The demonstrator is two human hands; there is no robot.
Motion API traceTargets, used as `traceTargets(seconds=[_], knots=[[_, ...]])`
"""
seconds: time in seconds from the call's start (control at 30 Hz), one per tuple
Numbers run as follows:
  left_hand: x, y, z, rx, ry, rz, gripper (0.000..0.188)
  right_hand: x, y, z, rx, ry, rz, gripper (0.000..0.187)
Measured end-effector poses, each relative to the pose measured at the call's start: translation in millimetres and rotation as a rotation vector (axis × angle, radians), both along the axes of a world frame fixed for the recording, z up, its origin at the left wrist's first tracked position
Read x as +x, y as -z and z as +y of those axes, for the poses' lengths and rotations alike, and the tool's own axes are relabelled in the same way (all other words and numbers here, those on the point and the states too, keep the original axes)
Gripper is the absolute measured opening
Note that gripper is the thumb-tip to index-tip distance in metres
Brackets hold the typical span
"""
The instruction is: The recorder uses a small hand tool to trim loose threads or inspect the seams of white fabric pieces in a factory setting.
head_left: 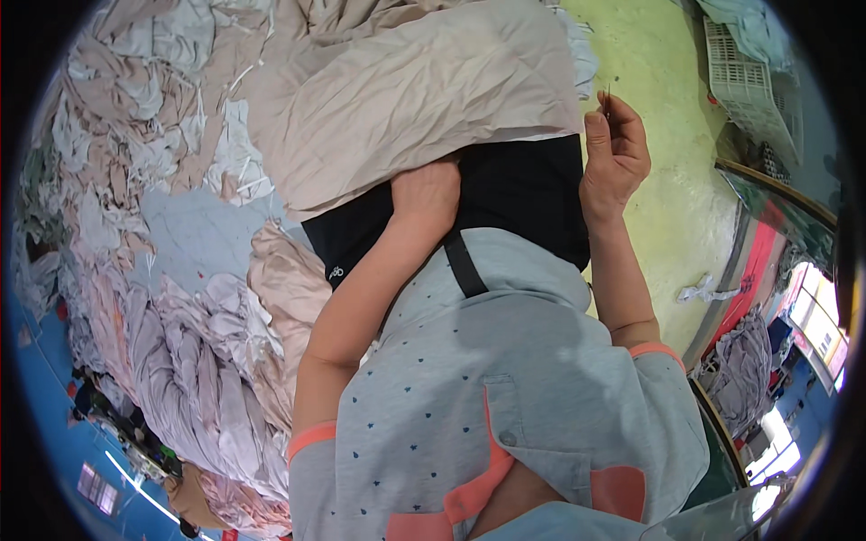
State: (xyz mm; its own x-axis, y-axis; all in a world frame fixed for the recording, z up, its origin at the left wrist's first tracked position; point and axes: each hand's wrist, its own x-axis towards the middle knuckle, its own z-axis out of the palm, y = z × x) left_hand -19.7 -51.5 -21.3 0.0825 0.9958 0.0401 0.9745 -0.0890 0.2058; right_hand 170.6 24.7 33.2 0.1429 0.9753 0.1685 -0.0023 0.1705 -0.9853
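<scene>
A wide piece of beige cloth [424,81] lies creased across my lap, over black fabric [519,185] that covers my legs. My left hand [426,194] reaches under the near edge of this cloth; its fingers are hidden there. Off the cloth's right edge, my right hand [617,153] is raised with thumb and fingers pinched together. A thin, dark, pointed tool [607,101] sticks up from that pinch, most of it covered by the fingers. The right hand does not touch the cloth.
Heaps of beige and white cloth [135,117] spread at the left, with lilac-grey cloth [189,352] nearer me. On the right are a yellow-green floor [667,225], a white plastic crate [749,95] holding pale cloth, a scrap of white cloth [706,289] and a dark curved rim [780,191].
</scene>
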Motion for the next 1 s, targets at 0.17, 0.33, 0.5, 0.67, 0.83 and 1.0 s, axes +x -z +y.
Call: traceTargets(seconds=[0.17, 0.33, 0.5, 0.67, 0.83, 1.0], knots=[[-2, -35, -11, -0.373, 0.031, -0.145, 0.016, 28, 6, -1, -0.046, 0.034, -0.252, 0.032], [-22, -62, -36, 0.283, -0.071, -0.163, 0.028, 37, 13, -5, -0.184, -0.081, -0.398, 0.048], [-59, -66, -30, 0.276, -0.346, -0.003, 0.061, 21, 18, -4, 0.030, -0.186, -0.789, 0.071], [-100, -57, -34, 0.426, -0.398, -0.113, 0.059, 5, 29, 5, 0.111, -0.112, -0.836, 0.062], [-129, -25, -65, 0.467, -0.558, -0.221, 0.046, 25, 50, 22, 0.294, -0.089, -0.796, 0.038], [-153, 7, -84, 0.596, -0.636, -0.180, 0.035, 37, 54, 41, 0.260, 0.015, -0.772, 0.032]])
